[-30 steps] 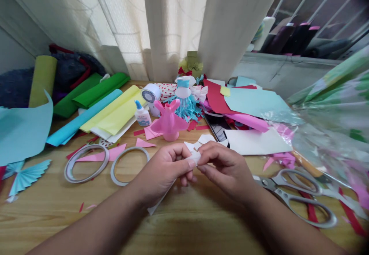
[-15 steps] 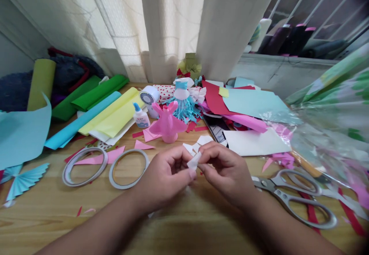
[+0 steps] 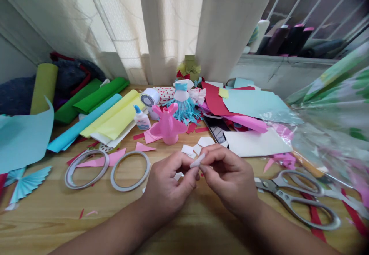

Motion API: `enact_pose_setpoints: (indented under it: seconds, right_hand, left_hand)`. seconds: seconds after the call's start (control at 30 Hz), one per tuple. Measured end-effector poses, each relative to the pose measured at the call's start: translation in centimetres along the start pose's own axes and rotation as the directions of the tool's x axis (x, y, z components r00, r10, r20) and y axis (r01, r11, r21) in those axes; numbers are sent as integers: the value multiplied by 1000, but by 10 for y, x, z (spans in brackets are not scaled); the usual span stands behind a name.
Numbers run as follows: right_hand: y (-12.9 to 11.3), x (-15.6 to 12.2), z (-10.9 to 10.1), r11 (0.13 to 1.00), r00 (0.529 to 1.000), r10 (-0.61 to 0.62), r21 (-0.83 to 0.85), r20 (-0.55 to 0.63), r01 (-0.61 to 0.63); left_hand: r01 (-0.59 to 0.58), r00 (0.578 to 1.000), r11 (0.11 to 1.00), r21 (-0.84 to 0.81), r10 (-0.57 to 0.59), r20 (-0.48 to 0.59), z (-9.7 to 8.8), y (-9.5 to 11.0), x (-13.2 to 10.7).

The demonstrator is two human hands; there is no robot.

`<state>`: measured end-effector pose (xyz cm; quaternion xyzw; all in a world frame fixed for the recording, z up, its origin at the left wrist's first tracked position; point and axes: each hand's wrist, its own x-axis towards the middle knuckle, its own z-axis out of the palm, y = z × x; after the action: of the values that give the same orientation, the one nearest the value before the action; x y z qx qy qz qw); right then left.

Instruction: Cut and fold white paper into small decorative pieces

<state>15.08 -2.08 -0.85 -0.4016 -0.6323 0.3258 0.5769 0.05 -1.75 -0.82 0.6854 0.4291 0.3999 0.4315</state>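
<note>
white paper strip (image 3: 197,160) above middle of wooden bench (image 3: 115,224), long axis slanting up toward right hand (image 3: 230,179); right fingers (image 3: 208,162) nearly closed, pinching its upper end; left hand (image 3: 168,187) curled just below lower end, contact unclear; white paper scraps (image 3: 191,150) just ahead.

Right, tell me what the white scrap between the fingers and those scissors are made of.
The white scrap looks like plain matte paper, judging by its dull surface and thin, bendable edge. The scissors seem to be metal, handles included, with a dull grey sheen and no visible plastic grip.
</note>
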Motion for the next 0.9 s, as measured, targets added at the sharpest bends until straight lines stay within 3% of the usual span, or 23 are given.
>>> enact_pose_setpoints:
  seconds: [0.33,0.47,0.6,0.7,0.9]
  right_hand:
    - [1,2,2,996,997,52,77,-55,-48]
    - [4,0,-3,996,1000,-25,91,17,23]
    - [4,0,-6,990,981,-143,0,131,144]
    - [2,4,-6,979,975,-174,-82,137,187]
    - [3,7,-7,990,991,-95,-95,93,104]
  left_hand:
    - [206,978,915,-346,-203,45,1,5,3]
    - [265,961,871,-415,-275,35,1,5,5]
    - [279,957,843,-460,-282,63,1,2,5]
    - [289,956,826,-484,-277,97,1,1,5]
    - [253,967,854,-455,-243,81,-3,5,6]
